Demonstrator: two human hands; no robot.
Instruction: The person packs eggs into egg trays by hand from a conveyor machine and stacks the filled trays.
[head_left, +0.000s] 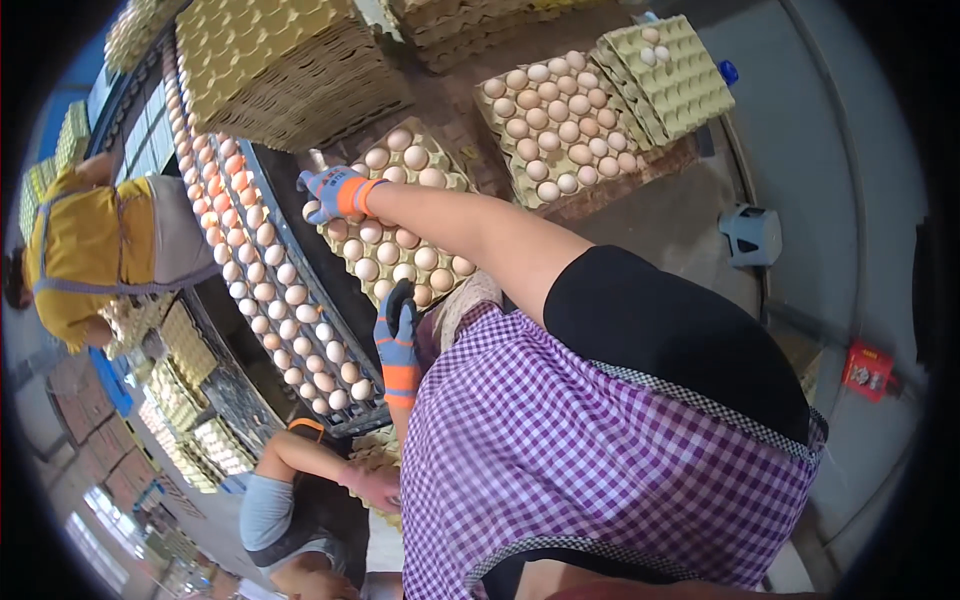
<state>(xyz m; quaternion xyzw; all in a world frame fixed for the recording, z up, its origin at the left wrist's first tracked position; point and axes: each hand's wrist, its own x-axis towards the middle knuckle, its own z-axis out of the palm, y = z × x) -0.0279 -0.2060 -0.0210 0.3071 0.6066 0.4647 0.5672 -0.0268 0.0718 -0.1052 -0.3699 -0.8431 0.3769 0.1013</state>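
Observation:
My right hand (337, 196), in a blue-grey and orange glove, reaches to the far left part of a pulp egg tray (459, 174). Its fingers and thumb are around a pale egg (310, 211) at the tray's edge. Brown and cream eggs fill many of the tray's cups, partly hidden under my right forearm. Nearer my body, my left hand (397, 330) wears a matching glove with a dark palm. Its fingers are bent beside the tray's near edge, and whether anything is inside them is hidden. Left of both hands, rows of eggs (289, 328) lie on a roller conveyor (322, 281).
A tall stack of pulp trays (292, 75) stands at the back. Another egg-filled tray (555, 127) and stacked trays (667, 82) lie to the right. A plastic stool (750, 234) is on the floor. One co-worker (112, 232) stands across the conveyor, another (300, 495) at lower left.

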